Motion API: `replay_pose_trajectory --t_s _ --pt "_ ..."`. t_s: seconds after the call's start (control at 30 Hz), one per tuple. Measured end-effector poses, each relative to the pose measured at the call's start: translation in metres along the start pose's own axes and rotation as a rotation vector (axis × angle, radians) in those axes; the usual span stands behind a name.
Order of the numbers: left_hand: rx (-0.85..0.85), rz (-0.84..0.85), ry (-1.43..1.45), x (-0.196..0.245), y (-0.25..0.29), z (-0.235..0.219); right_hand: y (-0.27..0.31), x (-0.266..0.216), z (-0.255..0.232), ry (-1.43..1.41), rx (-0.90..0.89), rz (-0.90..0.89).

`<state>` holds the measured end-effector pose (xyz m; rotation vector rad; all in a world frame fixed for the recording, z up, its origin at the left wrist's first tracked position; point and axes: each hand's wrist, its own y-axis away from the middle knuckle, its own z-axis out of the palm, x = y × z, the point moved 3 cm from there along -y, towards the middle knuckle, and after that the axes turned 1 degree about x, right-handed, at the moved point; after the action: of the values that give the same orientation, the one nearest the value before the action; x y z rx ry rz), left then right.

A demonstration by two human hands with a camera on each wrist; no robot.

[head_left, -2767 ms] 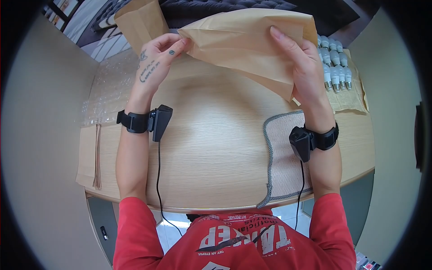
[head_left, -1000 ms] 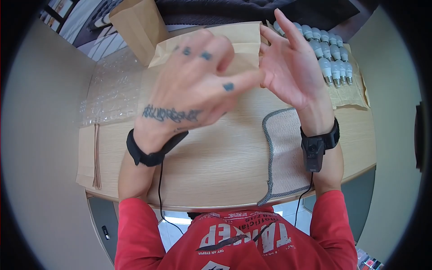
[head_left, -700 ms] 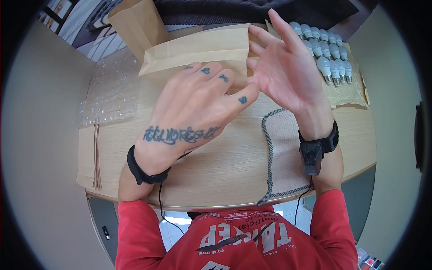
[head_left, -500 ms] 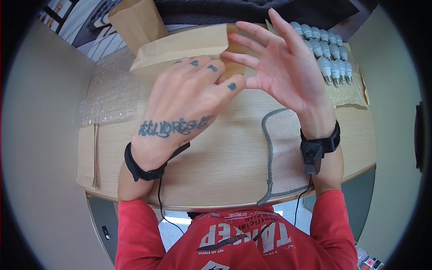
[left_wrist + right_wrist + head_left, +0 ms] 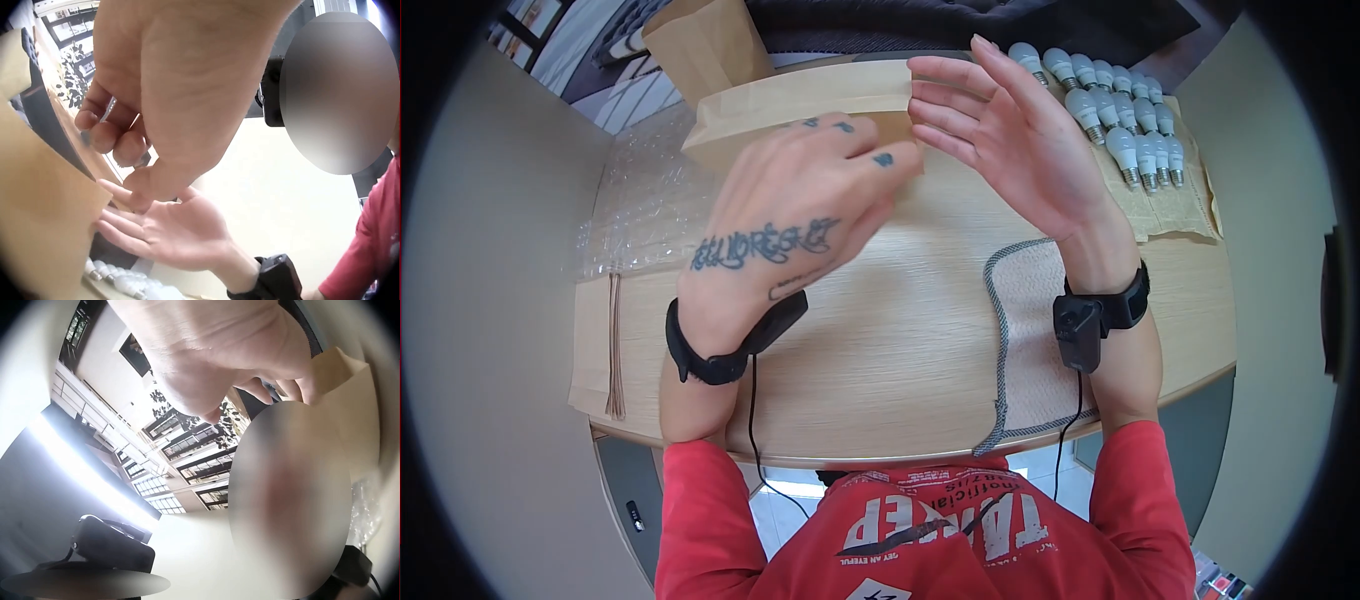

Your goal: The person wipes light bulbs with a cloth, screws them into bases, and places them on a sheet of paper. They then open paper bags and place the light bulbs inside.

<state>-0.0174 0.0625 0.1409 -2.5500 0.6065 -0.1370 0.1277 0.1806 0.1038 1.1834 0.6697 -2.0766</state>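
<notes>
A brown paper bag (image 5: pixel 800 92) lies sideways at the far middle of the table, mouth toward the right. The left hand (image 5: pixel 785 205) is in front of it, back up, fingers curled, thumb and index tips at the near mouth edge; the pinch itself is partly hidden. In the left wrist view this hand (image 5: pixel 181 94) is close to the bag (image 5: pixel 44 194). At the mouth, the right hand (image 5: pixel 1035 150) has its palm turned left, its straight fingers touching the edge. The right wrist view shows the right hand (image 5: pixel 219 350) beside the bag (image 5: pixel 353 412).
Light bulbs (image 5: pixel 1122 110) stand in rows on brown paper (image 5: pixel 1170 215) at the far right. Another paper bag (image 5: pixel 710 50) stands far left. Bubble wrap (image 5: pixel 635 215) and flat folded bags (image 5: pixel 595 350) are at left; a grey-edged cloth (image 5: pixel 1035 350) lies near right.
The bag was raised in both hands earlier and is now lower, having shifted left. The left hand has moved left with its mouth edge. The right hand's fingers have straightened and come together.
</notes>
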Motion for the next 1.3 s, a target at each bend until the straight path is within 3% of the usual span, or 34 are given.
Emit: replay_pose_trajectory --t_s 0.2,0.3,0.63,0.73,0.83,0.97,1.03,1.13,1.2,1.3 --pt "-0.200 -0.085 -0.053 0.010 0.003 0.018 0.001 -0.001 0.000 0.063 -0.044 -0.020" --pt "-0.214 -0.165 -0.069 0.008 0.006 0.025 0.004 -0.004 0.005 0.106 -0.025 -0.014" --pt "-0.114 -0.145 -0.200 0.002 0.006 0.015 0.005 -0.008 -0.001 -0.008 -0.063 -0.046" --pt "-0.065 -0.154 -0.212 -0.001 0.003 0.003 0.006 -0.016 -0.001 0.115 0.009 -0.020" --pt "-0.031 -0.169 -0.199 -0.006 0.003 -0.013 0.004 -0.035 -0.018 0.530 0.102 -0.158" --pt "0.094 -0.129 -0.118 -0.011 0.004 -0.036 0.004 -0.053 -0.062 1.250 0.473 -0.486" --pt "0.125 -0.147 -0.066 -0.010 0.005 -0.047 0.006 -0.067 -0.090 1.499 0.668 -0.399" --pt "0.157 -0.143 -0.056 -0.008 0.008 -0.059 0.016 -0.081 -0.146 1.778 0.790 -0.178" --pt "0.170 -0.129 -0.054 -0.002 0.009 -0.065 0.026 -0.078 -0.180 1.845 0.875 -0.036" --pt "0.198 -0.117 -0.058 0.006 0.011 -0.074 0.030 -0.068 -0.193 1.859 0.930 0.148"
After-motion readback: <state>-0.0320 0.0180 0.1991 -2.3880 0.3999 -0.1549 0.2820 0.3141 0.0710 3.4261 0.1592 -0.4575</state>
